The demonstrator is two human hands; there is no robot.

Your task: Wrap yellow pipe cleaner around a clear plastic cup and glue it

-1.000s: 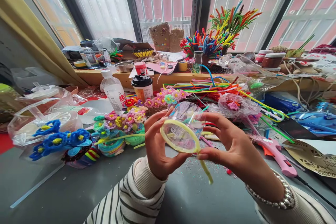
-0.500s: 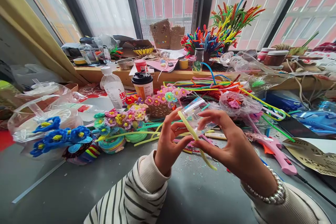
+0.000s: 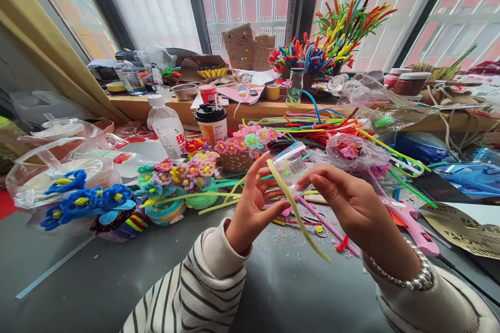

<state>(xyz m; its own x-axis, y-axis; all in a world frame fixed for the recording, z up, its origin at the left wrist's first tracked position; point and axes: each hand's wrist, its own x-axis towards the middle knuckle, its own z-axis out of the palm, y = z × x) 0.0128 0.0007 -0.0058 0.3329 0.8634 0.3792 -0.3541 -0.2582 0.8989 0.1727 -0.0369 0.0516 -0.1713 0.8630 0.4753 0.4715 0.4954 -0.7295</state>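
A pale yellow pipe cleaner [image 3: 300, 218] hangs in a slight curve in front of my left hand [image 3: 255, 208], its upper end at the fingertips and its lower end above the grey table. My left thumb and fingers hold it. To its right, my right hand [image 3: 351, 208] is off the strip, fingers bent toward the left; whether anything small sits between thumb and forefinger is hidden. Behind the hands lies a clear plastic packet with a barcode [image 3: 297, 165].
Pink glue gun [image 3: 416, 229] lies at the right with its cord. Blue fuzzy flowers [image 3: 86, 203], a white-capped bottle [image 3: 166, 125], a lidded paper cup [image 3: 211, 124] and pink flowers [image 3: 250, 140] stand left and centre. Scissors handles [image 3: 321, 229] show between the hands.
My right hand has let go of the yellow pipe cleaner and moved slightly right. The pipe cleaner now hangs from my left hand, its lower end further right.
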